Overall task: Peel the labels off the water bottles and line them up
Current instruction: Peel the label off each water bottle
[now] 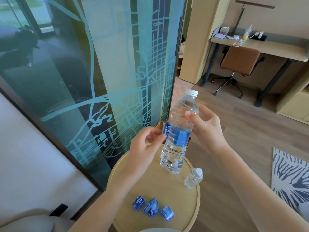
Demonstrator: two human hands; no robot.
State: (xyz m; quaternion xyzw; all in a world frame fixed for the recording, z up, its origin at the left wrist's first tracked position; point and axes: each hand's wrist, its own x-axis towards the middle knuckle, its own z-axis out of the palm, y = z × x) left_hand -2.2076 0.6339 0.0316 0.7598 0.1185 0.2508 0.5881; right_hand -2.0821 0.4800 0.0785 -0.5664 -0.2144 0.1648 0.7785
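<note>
The right hand (205, 129) grips the tilted bottle (173, 156) near its shoulder, above the desk (158, 186), thumb in front. The left hand (143, 146) pinches the loose end of its label (181, 137). A bare bottle (194, 178) stands on the desk, and three peeled labels (151, 207) lie nearer.

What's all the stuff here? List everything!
Round wooden table: one, beige, bottom centre.
Clear plastic water bottle, white cap: one, held above table, blue label half peeled.
Bare clear plastic bottle: one, white cap, standing at table's right edge.
Peeled blue labels: three, curled, on table's near side.
Brown office chair: one, by far desk.
Striped rug: one, grey-white, floor right.
Left hand: pinches label's loose end.
Right hand: grips held bottle's upper part.
</note>
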